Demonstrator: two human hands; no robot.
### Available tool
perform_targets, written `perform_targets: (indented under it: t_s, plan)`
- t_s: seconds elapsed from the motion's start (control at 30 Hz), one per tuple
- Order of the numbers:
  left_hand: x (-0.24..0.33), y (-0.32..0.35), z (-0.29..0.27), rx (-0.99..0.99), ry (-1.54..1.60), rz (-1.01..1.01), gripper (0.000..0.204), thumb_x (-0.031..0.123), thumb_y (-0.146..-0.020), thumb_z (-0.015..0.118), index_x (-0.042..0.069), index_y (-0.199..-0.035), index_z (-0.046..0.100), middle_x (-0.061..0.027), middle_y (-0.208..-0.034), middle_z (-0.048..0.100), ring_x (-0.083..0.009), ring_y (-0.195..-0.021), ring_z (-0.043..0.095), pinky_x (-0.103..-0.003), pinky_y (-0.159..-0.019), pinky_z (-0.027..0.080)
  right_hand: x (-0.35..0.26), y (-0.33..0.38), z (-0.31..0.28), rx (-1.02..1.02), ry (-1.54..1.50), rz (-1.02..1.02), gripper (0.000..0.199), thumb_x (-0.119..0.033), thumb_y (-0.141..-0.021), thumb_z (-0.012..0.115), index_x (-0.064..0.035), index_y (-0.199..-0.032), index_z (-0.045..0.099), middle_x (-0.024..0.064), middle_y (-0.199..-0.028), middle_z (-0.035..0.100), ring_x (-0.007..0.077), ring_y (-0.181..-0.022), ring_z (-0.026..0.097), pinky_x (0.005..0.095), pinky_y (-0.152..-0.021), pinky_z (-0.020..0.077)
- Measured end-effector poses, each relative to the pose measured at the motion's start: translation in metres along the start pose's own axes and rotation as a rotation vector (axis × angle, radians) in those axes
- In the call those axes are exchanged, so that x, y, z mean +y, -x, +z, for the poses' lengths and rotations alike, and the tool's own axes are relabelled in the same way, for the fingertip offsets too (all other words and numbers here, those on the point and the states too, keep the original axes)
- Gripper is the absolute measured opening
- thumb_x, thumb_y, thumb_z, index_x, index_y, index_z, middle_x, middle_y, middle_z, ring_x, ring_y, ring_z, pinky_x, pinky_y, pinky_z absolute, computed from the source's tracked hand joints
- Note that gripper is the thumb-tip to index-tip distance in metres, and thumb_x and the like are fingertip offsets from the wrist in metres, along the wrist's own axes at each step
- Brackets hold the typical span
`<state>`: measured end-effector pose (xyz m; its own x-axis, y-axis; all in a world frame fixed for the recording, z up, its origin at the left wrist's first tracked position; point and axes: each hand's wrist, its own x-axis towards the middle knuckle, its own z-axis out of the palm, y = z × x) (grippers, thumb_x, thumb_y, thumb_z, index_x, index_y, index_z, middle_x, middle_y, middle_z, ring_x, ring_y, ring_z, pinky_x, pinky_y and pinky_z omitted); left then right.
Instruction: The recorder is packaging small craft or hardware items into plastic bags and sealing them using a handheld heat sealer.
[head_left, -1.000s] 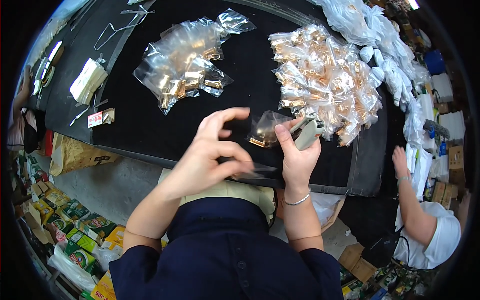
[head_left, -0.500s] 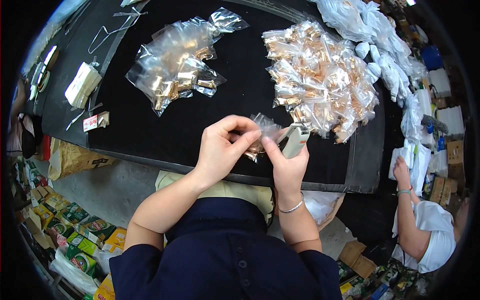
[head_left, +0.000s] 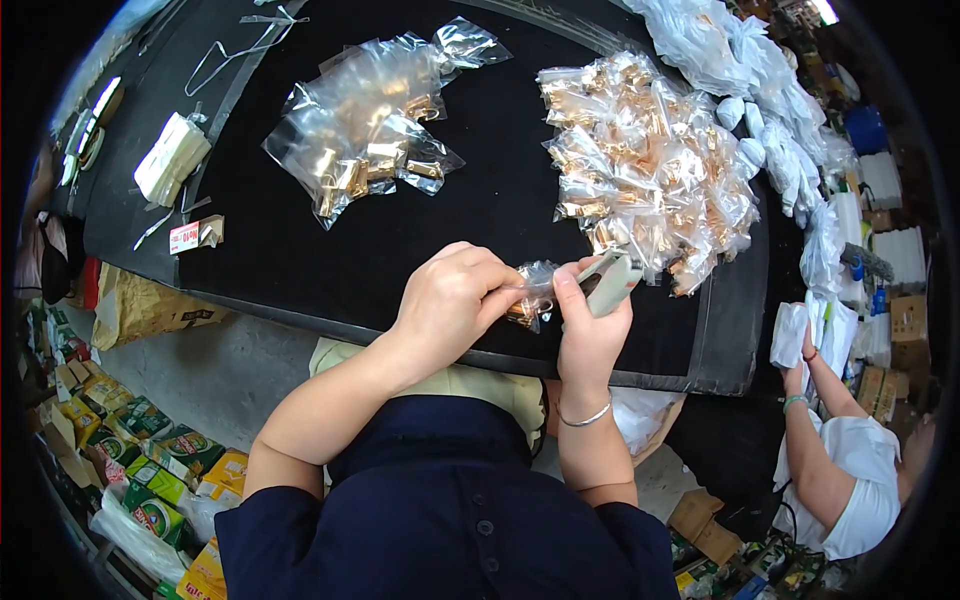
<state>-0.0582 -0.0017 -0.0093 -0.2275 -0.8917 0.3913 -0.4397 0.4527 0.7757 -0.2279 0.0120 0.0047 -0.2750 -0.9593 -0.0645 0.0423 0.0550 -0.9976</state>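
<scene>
Over the front part of the black table, my left hand (head_left: pixel 455 295) pinches a small clear plastic bag (head_left: pixel 538 285) with gold-coloured metal pieces inside. My right hand (head_left: pixel 592 325) is closed around a light grey stapler (head_left: pixel 612 284), its jaws pointing up and left. The right thumb and fingertips also meet the bag's edge. Farther away on the left lies a loose group of similar clear bags (head_left: pixel 365 120) with gold pieces. A larger heap of filled bags (head_left: pixel 650 160) lies on the right, just beyond the stapler.
A small red and white box (head_left: pixel 185 238) and a bundle of white slips (head_left: pixel 172 162) lie at the table's left. White plastic bags (head_left: pixel 700 45) line the far right edge. A person (head_left: pixel 840 470) in white handles a white package at the right. Cartons (head_left: pixel 180 450) crowd the floor at left.
Both hands, the bag and the stapler have shifted slightly right. My left fingers have closed further over the bag. The other person now has both hands at the white package.
</scene>
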Motion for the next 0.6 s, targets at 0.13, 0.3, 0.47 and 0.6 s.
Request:
perform_targets:
  t_s: [0.13,0.3,0.47,0.6]
  plan:
    - [0.007,-0.001,0.005,0.018,-0.013,0.009,0.014,0.006,-0.073,0.078,0.003,-0.085,0.072,-0.0091,-0.081,0.068,-0.0281,-0.073,0.063,-0.037,-0.065,0.052,0.004,-0.013,-0.003,0.066,0.463,-0.831,0.022,-0.005,-0.088,0.072,-0.0003,-0.103,0.057,0.0074,-0.088,0.061,0.0128,-0.078,0.058,0.0264,-0.070,0.0476]
    - [0.023,0.002,0.016,0.005,-0.011,-0.010,0.013,0.007,-0.074,0.078,0.004,-0.084,0.072,-0.0086,-0.080,0.067,-0.0275,-0.075,0.063,-0.038,-0.065,0.052,0.003,-0.008,0.003,-0.209,0.399,-0.762,0.024,-0.006,-0.086,0.073,0.0026,-0.101,0.057,0.0121,-0.085,0.060,0.0205,-0.074,0.058,0.0307,-0.068,0.0476]
    - [0.020,0.007,0.004,0.160,0.120,-0.017,0.014,0.008,-0.076,0.078,0.005,-0.087,0.070,-0.0088,-0.085,0.066,-0.0281,-0.080,0.063,-0.038,-0.071,0.051,0.005,-0.022,-0.006,-0.084,0.528,-0.435,0.028,-0.006,-0.084,0.076,0.0049,-0.102,0.057,0.0146,-0.087,0.061,0.0259,-0.074,0.059,0.0338,-0.073,0.0490]
    - [0.002,0.008,-0.058,0.485,-0.088,-0.089,0.037,0.014,-0.076,0.082,0.004,-0.107,0.065,-0.0096,-0.103,0.063,-0.0253,-0.098,0.060,-0.037,-0.082,0.049,-0.015,-0.053,0.011,-0.069,0.639,-0.654,0.031,-0.009,-0.083,0.078,0.0036,-0.104,0.059,0.0146,-0.092,0.063,0.0262,-0.078,0.062,0.0344,-0.076,0.0501]
